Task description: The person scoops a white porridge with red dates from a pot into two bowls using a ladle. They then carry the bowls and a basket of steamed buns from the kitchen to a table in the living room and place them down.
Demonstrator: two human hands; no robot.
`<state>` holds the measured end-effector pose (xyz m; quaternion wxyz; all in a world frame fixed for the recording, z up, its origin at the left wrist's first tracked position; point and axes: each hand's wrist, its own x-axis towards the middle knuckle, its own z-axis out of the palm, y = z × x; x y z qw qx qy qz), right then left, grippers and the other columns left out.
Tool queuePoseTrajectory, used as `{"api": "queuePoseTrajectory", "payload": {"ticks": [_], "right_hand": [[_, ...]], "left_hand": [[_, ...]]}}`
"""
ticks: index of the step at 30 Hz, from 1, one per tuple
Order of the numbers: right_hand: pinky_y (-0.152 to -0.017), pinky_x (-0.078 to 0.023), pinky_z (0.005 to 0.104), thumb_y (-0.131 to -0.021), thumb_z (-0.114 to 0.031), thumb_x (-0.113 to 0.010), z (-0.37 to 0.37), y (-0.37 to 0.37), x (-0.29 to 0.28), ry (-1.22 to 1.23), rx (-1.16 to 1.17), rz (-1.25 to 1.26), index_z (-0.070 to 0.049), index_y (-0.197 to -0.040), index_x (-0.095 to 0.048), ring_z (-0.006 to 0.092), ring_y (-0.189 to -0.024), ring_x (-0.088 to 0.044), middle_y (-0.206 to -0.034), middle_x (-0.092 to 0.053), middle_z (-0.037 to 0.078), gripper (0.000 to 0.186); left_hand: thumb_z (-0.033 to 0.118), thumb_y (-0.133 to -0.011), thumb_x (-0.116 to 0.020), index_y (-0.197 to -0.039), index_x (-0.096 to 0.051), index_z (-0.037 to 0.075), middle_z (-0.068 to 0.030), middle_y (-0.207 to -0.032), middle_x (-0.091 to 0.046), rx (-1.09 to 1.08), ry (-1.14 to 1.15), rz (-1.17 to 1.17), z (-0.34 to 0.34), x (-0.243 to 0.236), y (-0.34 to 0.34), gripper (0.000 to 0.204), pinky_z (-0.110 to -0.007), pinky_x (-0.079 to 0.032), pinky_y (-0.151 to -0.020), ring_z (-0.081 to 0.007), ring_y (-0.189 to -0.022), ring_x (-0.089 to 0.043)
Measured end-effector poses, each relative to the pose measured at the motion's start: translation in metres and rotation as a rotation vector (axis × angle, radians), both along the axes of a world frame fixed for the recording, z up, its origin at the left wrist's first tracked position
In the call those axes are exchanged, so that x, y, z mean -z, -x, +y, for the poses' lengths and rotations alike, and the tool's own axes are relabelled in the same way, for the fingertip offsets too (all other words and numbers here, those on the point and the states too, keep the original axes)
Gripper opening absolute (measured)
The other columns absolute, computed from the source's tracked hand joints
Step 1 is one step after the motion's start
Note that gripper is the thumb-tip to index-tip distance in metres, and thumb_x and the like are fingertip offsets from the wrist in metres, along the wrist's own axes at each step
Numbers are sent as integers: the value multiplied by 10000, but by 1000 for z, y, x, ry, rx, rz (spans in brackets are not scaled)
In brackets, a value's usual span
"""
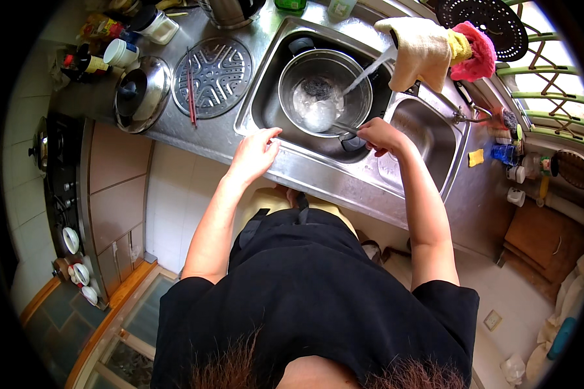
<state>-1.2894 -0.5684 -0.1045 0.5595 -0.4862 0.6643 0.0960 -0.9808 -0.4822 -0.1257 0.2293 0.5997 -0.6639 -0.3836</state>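
A steel pot [295, 71] with dark side handles sits in the left sink basin [259, 113]. A stream of water [363, 74] runs from the upper right into it. A dark, rounded thing [316, 87] lies among the water inside, too unclear to name. My right hand [379, 135] grips the long handle of a utensil that reaches into the pot at its lower right; the utensil's head is hard to make out. My left hand [259, 149] is above the sink's front edge, left of the pot, with fingers loosely curled apart and nothing in them.
A perforated round mat [217, 78] with red chopsticks [192, 100], a lid [143, 100] and jars [152, 29] are at left. Cloths [418, 55] hang above the right basin [425, 155]. A yellow sponge [475, 157] lies at right. A stove [65, 194] stands far left.
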Motion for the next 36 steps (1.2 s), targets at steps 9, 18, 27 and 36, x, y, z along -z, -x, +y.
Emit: {"api": "queuePoseTrajectory", "payload": {"ticks": [9, 18, 27, 36], "right_hand": [[-432, -404, 209, -953, -207, -502, 12, 17, 68, -367, 1167, -821, -57, -903, -441, 61, -420, -337, -646, -487, 24, 170], [-433, -459, 281, -916, -230, -515, 80, -14, 23, 0, 897, -284, -34, -1138, -502, 134, -479, -473, -691, -553, 86, 296], [-640, -530, 467, -873, -155, -492, 73, -27, 16, 697, -407, 657, -153, -1286, -512, 358, -735, -663, -816, -645, 189, 414], [-511, -525, 364, -898, -229, -548, 44, -35, 36, 207, 261, -28, -39, -1164, -608, 207, -537, -596, -653, -606, 80, 332]], "left_hand": [[168, -856, -592, -1126, -635, 29, -145, -997, -669, 15, -64, -6, -6, 2, -9, 307, -340, -498, -734, -246, -807, -645], [151, -863, -584, -1132, -627, 26, -144, -997, -665, 84, -24, 22, -25, 9, -10, 299, -333, -518, -741, -248, -864, -657], [135, -859, -585, -1136, -623, 21, -145, -1016, -663, 112, -40, 50, -33, 11, -21, 302, -335, -519, -776, -250, -898, -655], [156, -849, -581, -1124, -625, 33, -152, -1003, -656, 59, -76, 84, -24, 11, -31, 304, -377, -502, -815, -293, -879, -639]]}}
